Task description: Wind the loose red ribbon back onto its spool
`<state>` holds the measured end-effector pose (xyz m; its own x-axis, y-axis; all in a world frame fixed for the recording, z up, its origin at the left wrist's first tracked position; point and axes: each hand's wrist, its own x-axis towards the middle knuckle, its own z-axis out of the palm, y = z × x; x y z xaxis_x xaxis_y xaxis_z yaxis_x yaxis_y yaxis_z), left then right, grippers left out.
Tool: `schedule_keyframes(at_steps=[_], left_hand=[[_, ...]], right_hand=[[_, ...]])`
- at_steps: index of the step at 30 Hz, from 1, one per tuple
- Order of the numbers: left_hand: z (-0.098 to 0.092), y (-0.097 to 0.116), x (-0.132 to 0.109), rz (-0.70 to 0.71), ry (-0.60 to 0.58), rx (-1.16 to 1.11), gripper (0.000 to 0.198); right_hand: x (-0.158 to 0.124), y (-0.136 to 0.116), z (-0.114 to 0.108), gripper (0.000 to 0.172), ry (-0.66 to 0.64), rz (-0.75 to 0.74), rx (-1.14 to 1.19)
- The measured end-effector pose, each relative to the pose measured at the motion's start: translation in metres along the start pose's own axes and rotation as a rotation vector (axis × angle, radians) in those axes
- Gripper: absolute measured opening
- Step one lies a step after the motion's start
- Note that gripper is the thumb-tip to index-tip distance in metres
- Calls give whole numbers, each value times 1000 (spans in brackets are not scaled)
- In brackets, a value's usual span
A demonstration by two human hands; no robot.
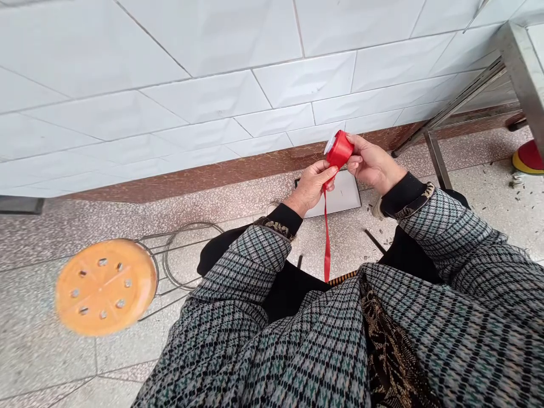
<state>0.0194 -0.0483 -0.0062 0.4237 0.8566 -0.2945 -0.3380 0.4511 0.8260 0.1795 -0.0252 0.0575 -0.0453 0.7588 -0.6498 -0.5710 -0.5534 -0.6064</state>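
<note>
A roll of red ribbon (341,148) with a white spool rim is held up in front of the tiled wall. My right hand (372,163) grips the roll from its right side, thumb at the upper edge. My left hand (315,182) is closed, its thumb and fingers pinching the ribbon just below the roll. From there a loose tail of ribbon (327,238) hangs straight down toward my lap. Behind and below my hands a white box or board (340,198) with dark edges lies on the floor, partly hidden.
An orange round stool seat (106,288) with metal legs (187,258) lies on its side at the left. A metal table frame (437,158) stands at the right, near a red and yellow object (529,157). Small dark scraps are scattered on the speckled floor (501,209).
</note>
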Motion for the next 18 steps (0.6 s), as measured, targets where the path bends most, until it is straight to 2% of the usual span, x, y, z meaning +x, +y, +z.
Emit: schedule_keyframes(at_steps=[3, 6, 8, 10, 13, 16, 18], left_hand=[[3, -2, 0, 7, 81, 102, 26], [3, -6, 1, 80, 217, 247, 26], [0, -8, 3, 110, 261, 273, 28], [-6, -8, 6, 103, 220, 257, 52], [-17, -3, 11, 70, 60, 239, 80], [-22, 1, 11, 36, -52, 217, 83], [-21, 2, 8, 27, -57, 190, 81]], right_hand=[[0, -4, 1, 8, -5, 54, 50], [-1, -7, 2, 11, -6, 120, 92], [-2, -8, 2, 12, -14, 157, 99], [-1, -9, 1, 12, -32, 194, 76], [-1, -11, -3, 15, -80, 256, 29], [-3, -13, -5, 16, -112, 290, -11], [-5, -13, -6, 17, -110, 275, -57]])
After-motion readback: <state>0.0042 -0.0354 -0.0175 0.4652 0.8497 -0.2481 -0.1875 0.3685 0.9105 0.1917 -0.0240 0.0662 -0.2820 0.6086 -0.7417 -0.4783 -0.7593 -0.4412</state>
